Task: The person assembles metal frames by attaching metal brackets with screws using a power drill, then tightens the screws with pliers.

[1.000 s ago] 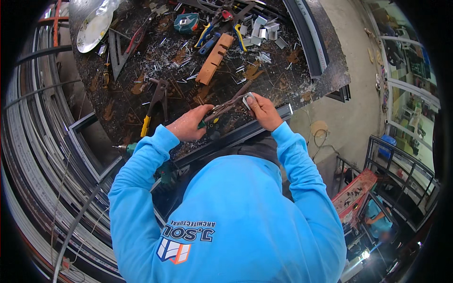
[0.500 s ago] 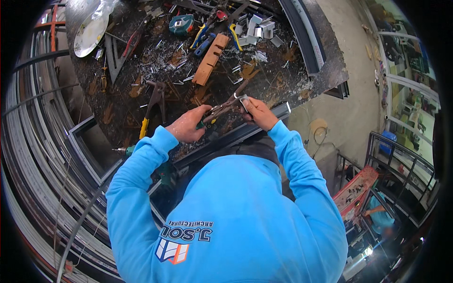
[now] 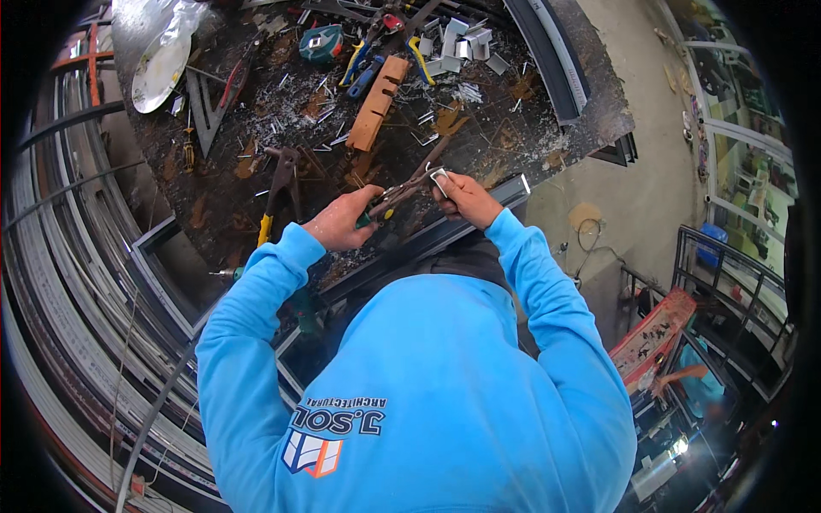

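My left hand [image 3: 344, 221] is closed round the green grip of a rusty, jointed tool that looks like pliers [image 3: 395, 197]. My right hand [image 3: 466, 201] pinches a small bent silver metal bracket [image 3: 439, 176] against the tool's far end. Whether the jaws bite into it, I cannot tell. Under both hands, along the table's near edge, lies a dark metal profile [image 3: 453, 227] with a bright cut end. Left of my left hand rests another plier-like tool [image 3: 282, 175] with a yellow handle. Beyond the hands lies a notched wooden block [image 3: 377, 104].
Silver bracket pieces [image 3: 462, 47], a tape measure [image 3: 321, 43], a blue-handled tool [image 3: 366, 79] and a set square [image 3: 205, 115] lie on the dark worktable [image 3: 325, 175] among metal shavings. Long profiles [image 3: 77, 256] are racked at left. A co-worker [image 3: 697, 380] is at lower right.
The bracket has tilted slightly between my right fingers, and the tool has turned a little with it. Both hands keep their hold. The whole view has shifted slightly.
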The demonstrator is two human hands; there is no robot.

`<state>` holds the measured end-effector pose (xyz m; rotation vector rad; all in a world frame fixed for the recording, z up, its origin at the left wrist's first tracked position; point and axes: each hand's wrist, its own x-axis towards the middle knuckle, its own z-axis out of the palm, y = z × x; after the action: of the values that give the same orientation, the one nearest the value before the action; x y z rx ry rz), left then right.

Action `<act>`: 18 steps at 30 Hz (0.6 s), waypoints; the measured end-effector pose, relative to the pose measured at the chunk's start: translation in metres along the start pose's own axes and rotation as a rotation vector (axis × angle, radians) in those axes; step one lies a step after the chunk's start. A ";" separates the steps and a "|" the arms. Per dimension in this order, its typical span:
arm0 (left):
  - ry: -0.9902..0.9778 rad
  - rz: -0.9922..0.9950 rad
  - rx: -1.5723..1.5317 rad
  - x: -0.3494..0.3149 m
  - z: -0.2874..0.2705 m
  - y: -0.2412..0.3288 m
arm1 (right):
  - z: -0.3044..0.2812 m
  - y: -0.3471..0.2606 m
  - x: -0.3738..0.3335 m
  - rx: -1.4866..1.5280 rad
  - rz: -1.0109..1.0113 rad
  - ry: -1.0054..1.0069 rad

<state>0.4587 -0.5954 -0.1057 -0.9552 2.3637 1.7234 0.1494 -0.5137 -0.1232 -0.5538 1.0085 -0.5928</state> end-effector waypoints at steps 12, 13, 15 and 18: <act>0.488 -0.021 0.263 -0.007 0.005 -0.004 | -0.020 0.016 -0.027 -0.152 -0.247 0.242; 0.500 -0.100 0.316 -0.002 0.002 -0.004 | -0.032 0.018 -0.037 -0.233 -0.305 0.332; 0.543 -0.244 0.417 0.012 -0.002 -0.003 | -0.068 0.019 -0.063 -0.298 -0.350 0.580; 0.627 -0.280 0.561 0.027 0.002 0.008 | -0.116 0.023 -0.095 -0.668 -0.355 1.171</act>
<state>0.4325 -0.6038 -0.1105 -1.7620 2.6289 0.6422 0.0120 -0.4502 -0.1305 -1.0190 2.2870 -0.9251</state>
